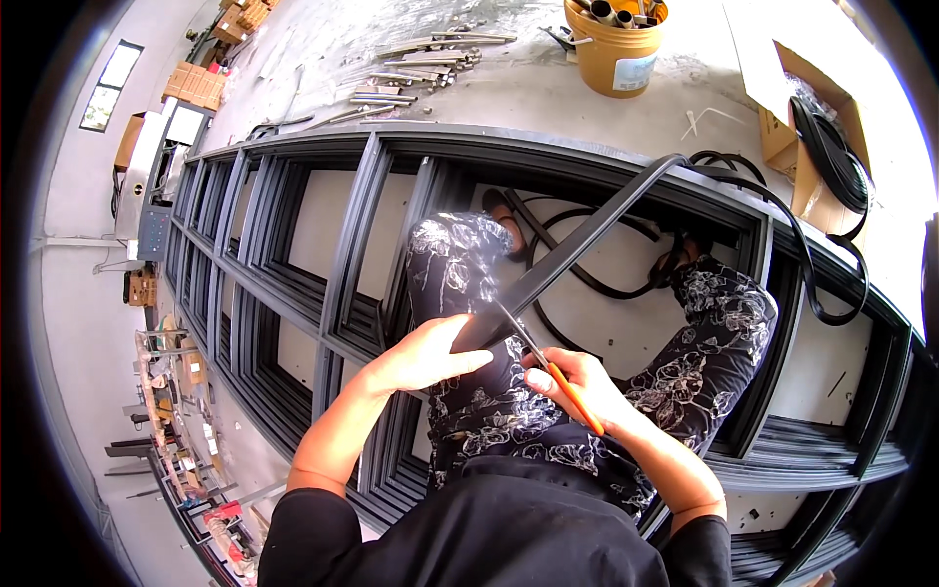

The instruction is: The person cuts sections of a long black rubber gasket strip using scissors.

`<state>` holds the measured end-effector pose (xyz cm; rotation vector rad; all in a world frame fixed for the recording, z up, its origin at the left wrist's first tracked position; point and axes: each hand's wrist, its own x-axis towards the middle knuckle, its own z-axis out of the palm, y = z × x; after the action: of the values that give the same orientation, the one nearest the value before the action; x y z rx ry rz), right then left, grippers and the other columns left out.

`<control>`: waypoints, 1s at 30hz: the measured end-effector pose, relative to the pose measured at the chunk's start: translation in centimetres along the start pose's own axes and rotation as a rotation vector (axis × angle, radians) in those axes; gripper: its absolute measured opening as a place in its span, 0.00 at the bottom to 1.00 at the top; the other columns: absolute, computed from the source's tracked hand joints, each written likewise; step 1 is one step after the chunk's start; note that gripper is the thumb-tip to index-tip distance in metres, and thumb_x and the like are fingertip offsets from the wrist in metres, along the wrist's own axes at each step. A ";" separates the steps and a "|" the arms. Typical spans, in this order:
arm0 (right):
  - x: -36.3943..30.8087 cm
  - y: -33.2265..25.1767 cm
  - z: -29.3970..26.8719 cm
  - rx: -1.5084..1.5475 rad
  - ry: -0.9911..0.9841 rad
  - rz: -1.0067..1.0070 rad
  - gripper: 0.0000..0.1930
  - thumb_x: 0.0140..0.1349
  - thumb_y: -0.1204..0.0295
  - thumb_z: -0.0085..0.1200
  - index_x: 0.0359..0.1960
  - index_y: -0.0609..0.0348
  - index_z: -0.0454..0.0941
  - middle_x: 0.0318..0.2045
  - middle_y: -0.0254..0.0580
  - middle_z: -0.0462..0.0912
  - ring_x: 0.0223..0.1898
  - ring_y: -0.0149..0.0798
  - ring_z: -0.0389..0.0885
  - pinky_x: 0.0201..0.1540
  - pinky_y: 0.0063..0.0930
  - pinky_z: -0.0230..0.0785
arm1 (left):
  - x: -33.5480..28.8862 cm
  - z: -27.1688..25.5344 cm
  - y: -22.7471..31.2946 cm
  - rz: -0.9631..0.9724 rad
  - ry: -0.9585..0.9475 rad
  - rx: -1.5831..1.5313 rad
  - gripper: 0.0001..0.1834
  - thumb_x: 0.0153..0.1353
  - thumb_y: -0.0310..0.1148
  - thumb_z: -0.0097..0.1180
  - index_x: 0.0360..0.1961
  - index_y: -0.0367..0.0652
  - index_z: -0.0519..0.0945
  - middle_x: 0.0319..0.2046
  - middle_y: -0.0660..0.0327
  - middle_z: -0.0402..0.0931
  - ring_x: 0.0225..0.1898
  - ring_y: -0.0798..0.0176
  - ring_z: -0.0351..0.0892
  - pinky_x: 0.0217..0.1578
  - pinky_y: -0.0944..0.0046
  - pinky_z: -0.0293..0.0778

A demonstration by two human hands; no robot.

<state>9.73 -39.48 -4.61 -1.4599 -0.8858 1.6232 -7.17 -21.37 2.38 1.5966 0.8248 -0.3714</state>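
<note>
The left hand (421,357) is clamped on the near end of a flat, dark grey flexible strip (587,240); the right hand (582,386), apart from it, is closed around an orange-handled tool with a slim metal blade (575,396). Pale floor (582,308) shows in the opening beneath the strip, bounded by the rails of stacked dark grey metal frames (354,230). Legs in black floral trousers (704,313) and loose black strip loops (626,289) occupy this opening. Beyond the far rail stand a yellow bucket (614,59) and an open brown cardboard box (778,142); short metal tubes (430,67) lie farther left. The strip's long axis runs from the left hand up and right, bending over the far rail. The blade points up-left, its tip at the strip; contact cannot be determined.
</note>
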 end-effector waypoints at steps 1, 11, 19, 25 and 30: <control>-0.1 0.0 0.1 -0.032 0.029 0.005 0.21 0.66 0.55 0.56 0.46 0.64 0.79 0.29 0.39 0.80 0.34 0.29 0.75 0.41 0.27 0.70 | 0.0 0.0 0.2 0.001 -0.002 -0.001 0.22 0.62 0.32 0.62 0.54 0.34 0.73 0.30 0.68 0.74 0.28 0.76 0.70 0.29 0.74 0.70; -1.5 2.6 1.3 -0.108 0.144 -0.026 0.28 0.62 0.45 0.57 0.26 0.64 0.76 0.15 0.46 0.71 0.19 0.39 0.67 0.27 0.36 0.66 | 0.6 0.4 0.4 -0.074 -0.146 0.150 0.29 0.63 0.39 0.60 0.60 0.31 0.69 0.52 0.48 0.77 0.52 0.59 0.75 0.57 0.60 0.68; -2.4 4.1 2.2 -0.167 0.038 -0.067 0.28 0.62 0.45 0.56 0.29 0.65 0.77 0.18 0.48 0.75 0.21 0.42 0.71 0.30 0.37 0.67 | 0.4 -1.3 -1.3 0.047 -0.206 0.391 0.35 0.57 0.41 0.67 0.58 0.27 0.70 0.47 0.48 0.80 0.48 0.59 0.77 0.53 0.61 0.71; -2.6 4.9 0.3 0.058 0.361 -0.032 0.23 0.63 0.52 0.59 0.39 0.65 0.81 0.20 0.39 0.76 0.26 0.31 0.73 0.32 0.31 0.68 | -2.5 -10.6 0.7 0.508 0.671 -0.080 0.14 0.65 0.36 0.61 0.43 0.38 0.74 0.30 0.64 0.75 0.25 0.74 0.71 0.23 0.74 0.70; -2.4 4.4 -3.0 0.388 0.598 0.002 0.15 0.68 0.61 0.54 0.37 0.64 0.76 0.11 0.28 0.65 0.07 0.24 0.60 0.11 0.20 0.52 | -7.7 -13.8 14.5 1.217 1.126 0.017 0.15 0.70 0.37 0.53 0.26 0.43 0.68 0.22 0.67 0.65 0.20 0.73 0.62 0.26 0.69 0.62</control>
<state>12.42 -43.68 -7.66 -1.5269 -0.2162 1.1633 -5.43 -10.56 20.85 1.9639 0.4492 1.4862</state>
